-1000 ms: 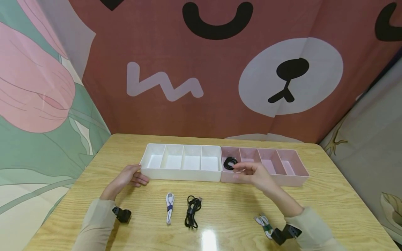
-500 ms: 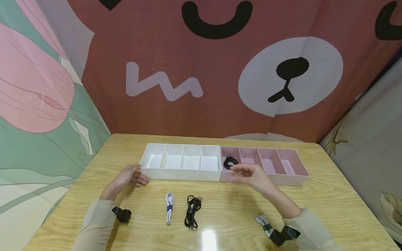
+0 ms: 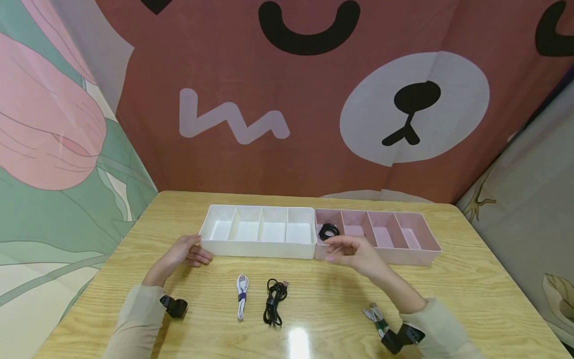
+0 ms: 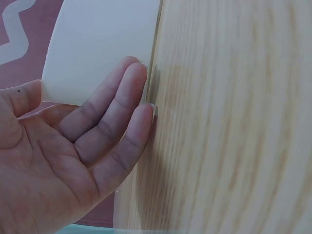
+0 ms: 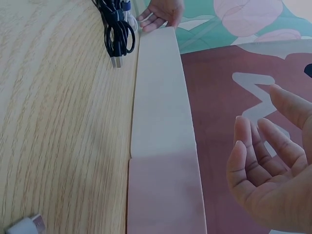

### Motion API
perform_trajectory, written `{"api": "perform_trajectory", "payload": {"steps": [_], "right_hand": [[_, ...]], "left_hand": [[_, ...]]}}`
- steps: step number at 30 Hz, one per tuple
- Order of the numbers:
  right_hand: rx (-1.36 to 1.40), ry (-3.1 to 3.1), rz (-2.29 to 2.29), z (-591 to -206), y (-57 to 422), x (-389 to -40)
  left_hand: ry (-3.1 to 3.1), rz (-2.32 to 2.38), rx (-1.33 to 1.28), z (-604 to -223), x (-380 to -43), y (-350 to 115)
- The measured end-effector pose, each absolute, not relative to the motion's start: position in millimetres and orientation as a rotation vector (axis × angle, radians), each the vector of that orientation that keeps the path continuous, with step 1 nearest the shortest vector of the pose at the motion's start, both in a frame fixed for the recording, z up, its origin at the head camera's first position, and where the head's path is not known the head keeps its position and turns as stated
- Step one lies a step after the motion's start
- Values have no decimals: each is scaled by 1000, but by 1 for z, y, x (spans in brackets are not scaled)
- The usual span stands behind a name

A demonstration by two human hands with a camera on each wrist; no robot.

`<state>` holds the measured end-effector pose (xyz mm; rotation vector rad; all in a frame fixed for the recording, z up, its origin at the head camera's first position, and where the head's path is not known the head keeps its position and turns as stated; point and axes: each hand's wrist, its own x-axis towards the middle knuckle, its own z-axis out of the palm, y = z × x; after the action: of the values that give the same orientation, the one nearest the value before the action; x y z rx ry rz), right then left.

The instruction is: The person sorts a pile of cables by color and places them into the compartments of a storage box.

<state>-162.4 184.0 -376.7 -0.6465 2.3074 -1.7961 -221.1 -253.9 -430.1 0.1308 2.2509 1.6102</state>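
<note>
I see the black cable coiled in the pink box, leftmost compartment, right hand near it, thumb and fingers apart; left hand, fingers relaxed, touches the white box, whose long axis runs sideways

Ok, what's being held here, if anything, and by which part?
Nothing appears to be held: the right hand is empty, and the left hand only touches the left end of the white four-compartment organizer.
</note>
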Motion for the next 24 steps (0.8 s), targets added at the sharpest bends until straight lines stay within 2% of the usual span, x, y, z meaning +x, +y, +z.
{"api": "perform_trajectory", "payload": {"steps": [24], "right_hand": [[-714, 2224, -1790, -387, 171, -165]], "left_hand": [[2262, 1600, 111, -431, -221, -252]]}}
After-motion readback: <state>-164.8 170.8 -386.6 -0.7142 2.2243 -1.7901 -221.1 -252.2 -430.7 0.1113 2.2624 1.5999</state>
